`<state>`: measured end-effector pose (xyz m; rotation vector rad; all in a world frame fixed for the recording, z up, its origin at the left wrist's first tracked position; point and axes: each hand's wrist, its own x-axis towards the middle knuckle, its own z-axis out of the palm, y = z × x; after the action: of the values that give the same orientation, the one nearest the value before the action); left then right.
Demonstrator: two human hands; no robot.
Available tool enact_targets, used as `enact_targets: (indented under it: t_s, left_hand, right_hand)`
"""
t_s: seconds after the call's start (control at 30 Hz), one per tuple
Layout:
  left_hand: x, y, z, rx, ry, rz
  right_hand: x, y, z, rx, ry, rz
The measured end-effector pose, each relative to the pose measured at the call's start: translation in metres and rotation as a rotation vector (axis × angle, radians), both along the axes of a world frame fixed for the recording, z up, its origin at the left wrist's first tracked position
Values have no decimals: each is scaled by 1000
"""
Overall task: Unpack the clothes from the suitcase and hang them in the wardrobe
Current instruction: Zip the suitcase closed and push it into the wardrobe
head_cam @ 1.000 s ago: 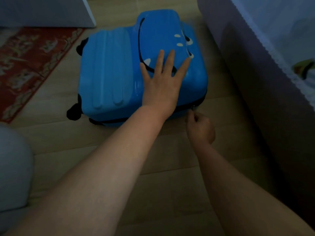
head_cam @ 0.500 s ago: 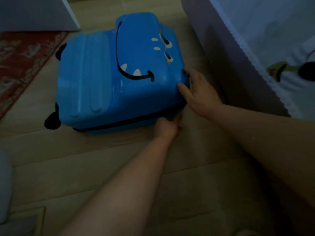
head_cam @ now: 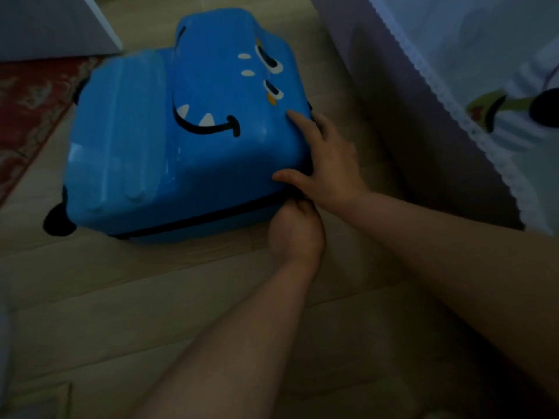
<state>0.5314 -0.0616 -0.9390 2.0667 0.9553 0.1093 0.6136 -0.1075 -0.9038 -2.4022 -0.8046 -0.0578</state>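
Head view: a blue suitcase [head_cam: 151,152] lies flat on the wood floor [head_cam: 151,297] with its lid shut. It has a funny face [head_cam: 208,122] on top, with eyes and white teeth.

The right grip [head_cam: 329,164] is a bare hand spread wide over the near right corner of the suitcase. Its pointer finger lies straight on the lid, its thumb rests on the near edge, and the other fingers bend down over the side.

The left grip [head_cam: 296,231] sits just under the right grip and touches it. Its fingers are curled in tight at the black zip line [head_cam: 193,220]. I cannot tell if it holds the zip pull, because the fingers hide it.

Most of the suitcase is to the left of both grips. A black wheel [head_cam: 59,222] sticks out far left of the left grip. A red rug [head_cam: 27,116] lies further left. A bed [head_cam: 423,131] with a white cover [head_cam: 469,40] stands to the right of the right grip.
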Motion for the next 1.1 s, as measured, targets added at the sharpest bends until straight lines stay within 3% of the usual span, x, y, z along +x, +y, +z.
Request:
enact_targets:
  t_s: [0.17,0.43,1.1]
  left_hand:
    - [-3,27,17,170,69,-158]
    - [-24,70,8,280,194,-204]
    - [-25,82,17,237,241,-222]
  right_hand:
    - [6,15,3,61,46,-34]
    - [-15,40,-7,77,75,-37]
    - [-13,41,-3,22,73,-25]
